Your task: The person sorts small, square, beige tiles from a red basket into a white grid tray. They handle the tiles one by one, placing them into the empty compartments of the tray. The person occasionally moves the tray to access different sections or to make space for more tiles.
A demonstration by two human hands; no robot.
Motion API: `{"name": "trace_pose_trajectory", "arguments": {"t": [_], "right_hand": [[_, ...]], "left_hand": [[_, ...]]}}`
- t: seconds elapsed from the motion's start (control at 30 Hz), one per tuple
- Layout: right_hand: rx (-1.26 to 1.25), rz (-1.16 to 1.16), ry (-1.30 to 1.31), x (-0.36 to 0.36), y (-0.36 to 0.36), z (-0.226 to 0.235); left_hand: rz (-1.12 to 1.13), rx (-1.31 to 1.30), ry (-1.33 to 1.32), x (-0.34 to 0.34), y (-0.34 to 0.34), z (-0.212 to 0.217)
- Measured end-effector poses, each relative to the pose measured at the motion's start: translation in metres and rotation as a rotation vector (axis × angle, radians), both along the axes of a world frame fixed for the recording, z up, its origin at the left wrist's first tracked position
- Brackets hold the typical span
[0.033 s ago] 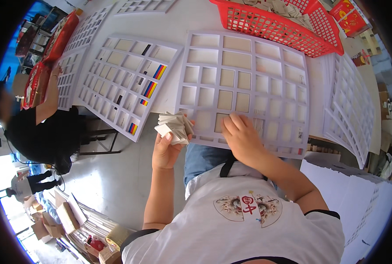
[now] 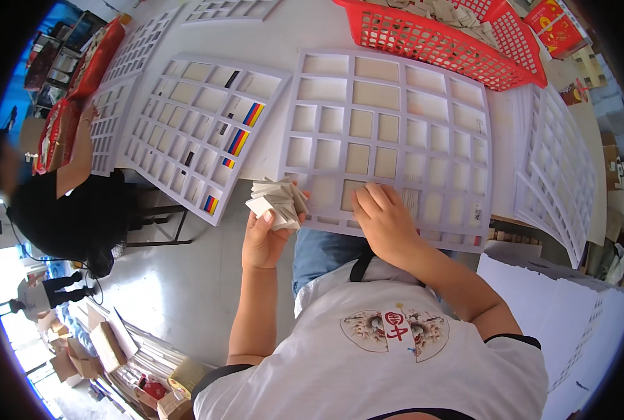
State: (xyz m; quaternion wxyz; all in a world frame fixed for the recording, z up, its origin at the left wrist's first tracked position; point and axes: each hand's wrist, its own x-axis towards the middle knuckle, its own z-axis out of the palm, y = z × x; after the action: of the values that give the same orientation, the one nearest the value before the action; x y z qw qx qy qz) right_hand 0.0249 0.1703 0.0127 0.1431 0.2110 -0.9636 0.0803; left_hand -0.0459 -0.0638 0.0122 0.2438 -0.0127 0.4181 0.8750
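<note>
Tiles (image 2: 277, 201) jut above left hand (image 2: 263, 243), thumb (image 2: 267, 218) clasping them; right hand (image 2: 387, 218) curls, grip unclear.

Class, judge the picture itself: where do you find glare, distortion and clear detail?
Head view: glare bleaches a patch of the floor; head view: the fisheye lens leaves black corners and tilts the co-worker in black at the left; head view: the pale pieces in the left hand show readable edges.

Tiles (image 2: 275, 203) off-white; panel (image 2: 350, 78) white, gridded; basket (image 2: 427, 45) red, lattice-patterned; shirt (image 2: 326, 357) white, red-and-brown motif (image 2: 394, 326).
</note>
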Motion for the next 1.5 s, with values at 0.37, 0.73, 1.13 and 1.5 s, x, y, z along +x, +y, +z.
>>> {"name": "trace_pose_trajectory", "arguments": {"t": [0.37,0.73,1.13,1.5], "right_hand": [[-1.286,-0.121,-0.579,-0.009,0.039,0.039],[-1.606,-0.050,-1.007,-0.004,0.058,0.054],[-1.189,-0.381,-0.388,0.007,0.040,0.040],[-1.031,-0.519,-0.294,-0.008,0.048,0.002]], "left_hand": [[-0.424,0.271,-0.123,0.021,0.053,0.012],[-0.586,0.444,-0.184,0.016,0.065,-0.010],[-0.296,0.006,-0.020,0.008,0.054,0.014],[-0.611,0.149,-0.254,0.035,0.041,-0.009]]}}
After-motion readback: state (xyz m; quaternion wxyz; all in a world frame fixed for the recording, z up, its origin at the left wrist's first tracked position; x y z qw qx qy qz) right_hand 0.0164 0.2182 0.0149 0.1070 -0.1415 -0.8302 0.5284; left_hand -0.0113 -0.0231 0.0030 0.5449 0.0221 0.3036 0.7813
